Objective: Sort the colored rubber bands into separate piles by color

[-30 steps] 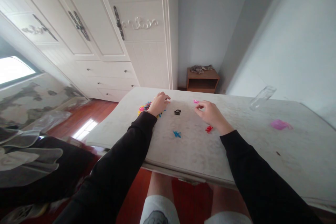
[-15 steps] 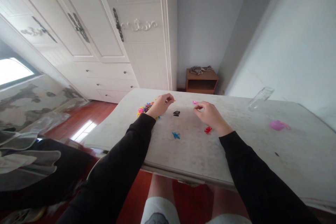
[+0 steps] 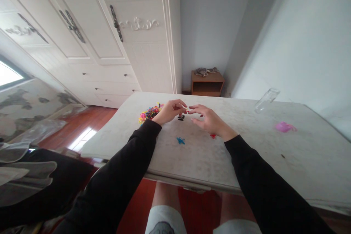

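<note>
One mixed heap of bands (image 3: 148, 113) lies at nine o'clock from one black cluster (image 3: 181, 117), one blue cluster (image 3: 180, 140) at six, one red cluster (image 3: 213, 136) at four. My left hand (image 3: 170, 112) pinches one small band (image 3: 187, 111); my right hand (image 3: 210, 120) has its fingers loosely spread beside it, though I cannot tell whether they touch. Half a second ago a gap parted my hands; now their fingertips nearly meet.

Both black-sleeved forearms (image 3: 122, 166) reach forward and converge. Left hand (image 3: 169, 112): back uppermost, fingers (image 3: 178, 102) bent, thumb and index tips pinched. Right hand (image 3: 211, 121): turned inward, fingers extended leftward, thumb apart. The two hands' fingertips nearly meet.
</note>
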Tool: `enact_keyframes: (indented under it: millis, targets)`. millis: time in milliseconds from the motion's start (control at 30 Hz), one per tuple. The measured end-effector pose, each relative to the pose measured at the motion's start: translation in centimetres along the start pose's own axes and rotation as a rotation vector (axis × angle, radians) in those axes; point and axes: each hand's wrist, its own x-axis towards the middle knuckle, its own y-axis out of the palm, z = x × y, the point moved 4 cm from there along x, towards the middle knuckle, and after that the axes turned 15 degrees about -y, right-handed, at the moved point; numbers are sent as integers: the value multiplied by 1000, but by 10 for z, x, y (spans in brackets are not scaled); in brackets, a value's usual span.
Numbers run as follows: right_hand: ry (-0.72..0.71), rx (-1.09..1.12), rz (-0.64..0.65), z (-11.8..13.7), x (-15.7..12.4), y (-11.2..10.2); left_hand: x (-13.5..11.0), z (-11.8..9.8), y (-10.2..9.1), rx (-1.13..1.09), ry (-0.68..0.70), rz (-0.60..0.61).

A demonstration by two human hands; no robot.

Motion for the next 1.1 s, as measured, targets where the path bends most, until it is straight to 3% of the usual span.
enact_keyframes:
  millis: [433, 833, 1000, 1100]
  targets:
    - [4, 55, 31, 6, 2, 3, -3, -1, 3, -26, -23, 75]
    - [3, 40, -27, 3, 2, 4, -6, -4, 6, -95, -22, 142]
    - [62, -27, -170, 1, 2, -12, -4, -2, 5, -71, -18, 139]
    - [179, -88, -228, -3, -1, -32, -3, -2, 3, -53, -22, 115]
